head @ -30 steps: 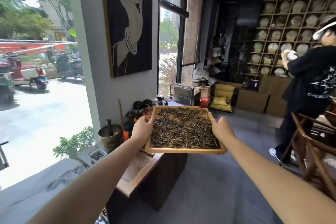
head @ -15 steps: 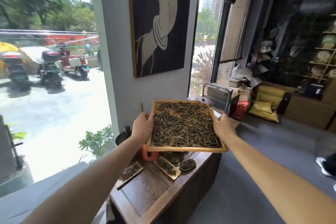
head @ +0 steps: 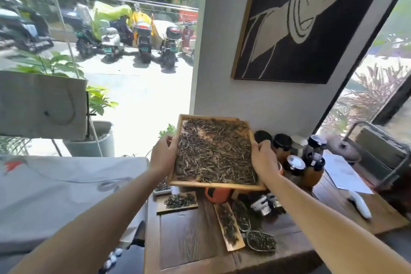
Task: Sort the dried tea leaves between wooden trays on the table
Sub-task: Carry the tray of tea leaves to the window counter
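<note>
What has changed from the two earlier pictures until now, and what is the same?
The view has swung left and down, so the wooden tray now hangs over the table with its small tea dishes. The left hand and right hand still grip its sides. The tea leaves still cover it.

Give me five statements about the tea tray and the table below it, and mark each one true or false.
1. Both hands grip the square wooden tray of dried tea leaves, the left hand and right hand on opposite sides. True.
2. The tray rests flat on the dark wooden table. False: it is held above it.
3. The tray is empty. False: leaves cover most of it.
4. A long narrow wooden scoop of green tea lies on the table. True.
5. An orange cup sits under the tray's near edge. True.
</note>
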`<action>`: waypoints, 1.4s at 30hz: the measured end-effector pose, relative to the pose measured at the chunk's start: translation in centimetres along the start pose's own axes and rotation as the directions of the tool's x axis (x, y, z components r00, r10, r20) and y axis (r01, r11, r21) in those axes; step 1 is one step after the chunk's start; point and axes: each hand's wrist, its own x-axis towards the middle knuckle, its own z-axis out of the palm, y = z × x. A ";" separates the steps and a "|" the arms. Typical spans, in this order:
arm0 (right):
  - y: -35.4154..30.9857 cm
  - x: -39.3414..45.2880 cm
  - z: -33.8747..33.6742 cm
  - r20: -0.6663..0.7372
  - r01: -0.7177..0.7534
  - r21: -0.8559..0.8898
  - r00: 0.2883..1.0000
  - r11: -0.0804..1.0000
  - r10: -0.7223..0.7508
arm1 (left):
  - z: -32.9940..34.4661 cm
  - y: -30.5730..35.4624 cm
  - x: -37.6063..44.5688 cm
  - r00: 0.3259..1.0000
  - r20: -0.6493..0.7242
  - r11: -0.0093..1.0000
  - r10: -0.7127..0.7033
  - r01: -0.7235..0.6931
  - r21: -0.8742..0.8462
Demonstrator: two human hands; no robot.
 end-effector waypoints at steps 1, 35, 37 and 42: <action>0.2 0.5 0.9 0.029 0.016 0.006 0.999 1.000 -0.016 | 0.2 -0.8 0.0 0.999 -0.028 1.000 -0.016 0.016 0.008; 21.2 -6.9 22.7 0.381 -0.036 -0.127 0.921 0.991 0.082 | 6.2 -30.5 -8.5 0.935 -0.092 0.875 -0.342 0.352 0.332; 22.1 -7.3 23.3 0.392 -0.041 -0.134 0.915 0.990 0.091 | 6.7 -31.8 -8.9 0.926 -0.077 0.861 -0.369 0.372 0.347; 23.8 -7.8 24.7 0.402 -0.053 -0.204 0.906 0.978 0.133 | 7.8 -34.0 -10.0 0.899 -0.080 0.829 -0.430 0.428 0.359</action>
